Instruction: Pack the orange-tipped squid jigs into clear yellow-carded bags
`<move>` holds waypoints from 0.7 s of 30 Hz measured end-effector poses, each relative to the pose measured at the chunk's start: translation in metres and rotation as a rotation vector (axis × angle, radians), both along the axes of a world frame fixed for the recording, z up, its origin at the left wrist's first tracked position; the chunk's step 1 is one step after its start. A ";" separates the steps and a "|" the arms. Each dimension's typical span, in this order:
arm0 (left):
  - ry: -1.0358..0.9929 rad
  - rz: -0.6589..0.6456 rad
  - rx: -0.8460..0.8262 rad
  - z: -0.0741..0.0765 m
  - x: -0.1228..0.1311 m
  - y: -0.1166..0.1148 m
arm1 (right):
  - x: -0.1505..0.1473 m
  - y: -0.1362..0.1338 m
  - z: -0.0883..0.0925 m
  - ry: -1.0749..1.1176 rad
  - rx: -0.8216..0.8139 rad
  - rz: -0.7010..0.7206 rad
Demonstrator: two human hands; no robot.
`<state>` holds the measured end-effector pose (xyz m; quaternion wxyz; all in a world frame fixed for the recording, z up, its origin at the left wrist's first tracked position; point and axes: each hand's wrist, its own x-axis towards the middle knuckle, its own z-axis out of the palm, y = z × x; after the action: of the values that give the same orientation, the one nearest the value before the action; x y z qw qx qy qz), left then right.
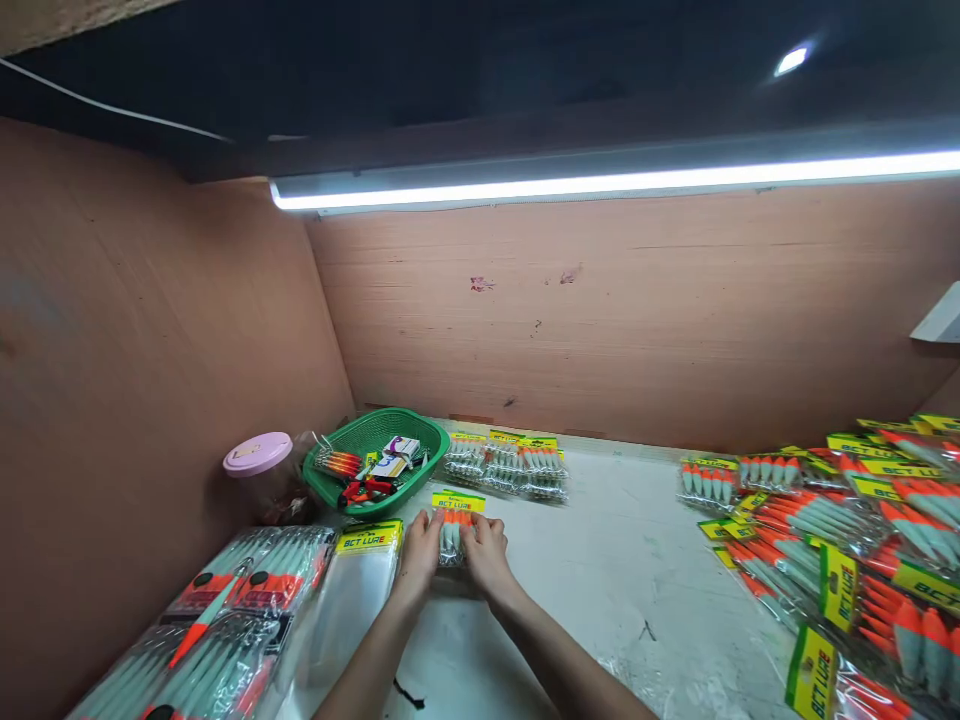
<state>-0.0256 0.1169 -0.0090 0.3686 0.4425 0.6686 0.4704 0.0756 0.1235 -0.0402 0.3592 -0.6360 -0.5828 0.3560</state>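
Between my two hands is a clear packet of fishing floats [451, 537] with a yellow "BCT LURE" header, its orange and pale-green floats side by side. My left hand [421, 553] grips its left edge, and my right hand [487, 556] grips the right edge. Close by my left hand lies a stack of flat clear bags [358, 590] with the same yellow headers. Just beyond the held packet, several filled float packets [506, 462] stand in a group near the back wall.
A green basket [435, 470] with tools and small boxes sits at the back left, beside a pink-lidded jar [259, 455]. Bagged floats [217, 640] lie front left, a loose float [210, 612] on top. Many filled packets [810, 560] are heaped on the right.
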 end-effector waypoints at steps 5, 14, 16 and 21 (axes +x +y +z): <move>0.510 -0.065 -0.067 -0.003 -0.007 0.004 | -0.018 0.002 -0.006 -0.018 0.008 0.077; 1.012 -0.325 -0.013 0.008 0.000 0.015 | 0.160 0.002 0.035 -0.397 0.170 -0.125; 1.129 -0.263 0.049 0.011 0.008 0.014 | 0.226 0.008 0.047 -0.556 0.155 -0.267; 1.259 -0.352 0.463 -0.001 0.055 -0.006 | 0.327 0.025 0.056 -0.872 0.087 -0.426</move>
<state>0.0293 0.1111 -0.0097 -0.1226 0.8003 0.5560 0.1878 0.4022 0.1484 0.0160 0.1726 -0.8155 -0.5502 -0.0498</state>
